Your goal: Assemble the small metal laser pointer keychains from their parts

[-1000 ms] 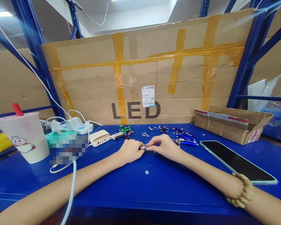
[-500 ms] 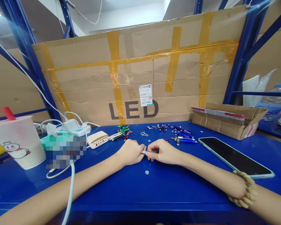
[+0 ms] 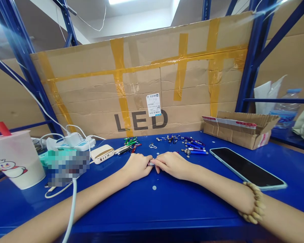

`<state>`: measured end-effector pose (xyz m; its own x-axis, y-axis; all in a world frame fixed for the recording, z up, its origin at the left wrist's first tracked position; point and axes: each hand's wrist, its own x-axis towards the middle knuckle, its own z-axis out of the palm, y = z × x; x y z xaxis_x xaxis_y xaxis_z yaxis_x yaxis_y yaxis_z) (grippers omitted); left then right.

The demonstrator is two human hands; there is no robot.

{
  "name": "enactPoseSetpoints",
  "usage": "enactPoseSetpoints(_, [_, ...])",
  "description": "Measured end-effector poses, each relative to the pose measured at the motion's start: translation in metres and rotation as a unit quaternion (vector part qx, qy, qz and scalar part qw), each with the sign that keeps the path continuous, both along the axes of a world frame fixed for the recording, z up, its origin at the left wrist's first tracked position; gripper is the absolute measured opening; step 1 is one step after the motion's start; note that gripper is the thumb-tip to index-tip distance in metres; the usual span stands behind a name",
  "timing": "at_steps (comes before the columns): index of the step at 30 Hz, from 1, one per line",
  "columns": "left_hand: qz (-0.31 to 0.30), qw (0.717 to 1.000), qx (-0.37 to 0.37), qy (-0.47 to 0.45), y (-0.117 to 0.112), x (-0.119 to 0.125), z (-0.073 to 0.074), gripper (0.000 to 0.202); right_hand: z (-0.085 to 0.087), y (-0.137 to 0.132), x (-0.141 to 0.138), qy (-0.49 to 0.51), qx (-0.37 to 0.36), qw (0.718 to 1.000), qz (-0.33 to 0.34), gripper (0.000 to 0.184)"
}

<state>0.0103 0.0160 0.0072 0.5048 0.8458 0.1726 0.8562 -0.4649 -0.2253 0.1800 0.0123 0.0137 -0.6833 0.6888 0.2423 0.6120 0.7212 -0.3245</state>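
My left hand (image 3: 138, 166) is closed, thumb and fingers round a small silvery cylindrical piece (image 3: 151, 164). Its visible end pokes out toward my right hand (image 3: 174, 165), whose thumb and fingertips are pressed against that end. The rest of the piece is hidden in the left fist, so its exact kind cannot be made out. Just beyond the hands lies a small white clip-like piece (image 3: 153, 146). Green metal pieces (image 3: 130, 141) and slim dark and red pieces (image 3: 124, 149) lie behind my left hand. Blue metal tubes (image 3: 196, 150) with round silvery ends lie behind the right.
A phone (image 3: 248, 167) lies at right, before an open cardboard box (image 3: 233, 130). At left are a cup (image 3: 17, 162) with a red straw, a power bank (image 3: 102, 154), a power strip (image 3: 78, 143) and cables. A big cardboard sheet (image 3: 142, 84) closes off the back.
My right hand has turned, its fingers now flatter and closer over the end of the silvery piece. The whole view has shifted slightly; the left hand keeps its grip.
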Motion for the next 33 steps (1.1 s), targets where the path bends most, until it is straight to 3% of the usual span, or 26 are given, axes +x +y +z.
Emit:
enactPoseSetpoints(4, [0.004,1.000,0.001,0.004,-0.0015,0.0005,0.0003,0.028,-0.0018,-0.0001,-0.0022,0.027,-0.072,0.997,-0.015,0.056])
enactPoseSetpoints(8, [0.013,1.000,0.002,-0.003,-0.0015,0.0003,0.0013,0.027,-0.0019,-0.0009,-0.0030,0.041,-0.090,0.995,-0.026,0.056])
enactPoseSetpoints(18, [0.024,0.997,-0.031,-0.074,0.0036,-0.0026,0.0006,0.026,-0.0021,0.0036,0.0012,0.062,-0.044,0.995,-0.065,0.050])
enactPoseSetpoints(33, [0.024,0.988,-0.048,-0.144,0.0058,-0.0045,-0.0019,0.018,-0.0061,0.0090,0.0041,0.051,0.011,0.997,-0.064,0.040])
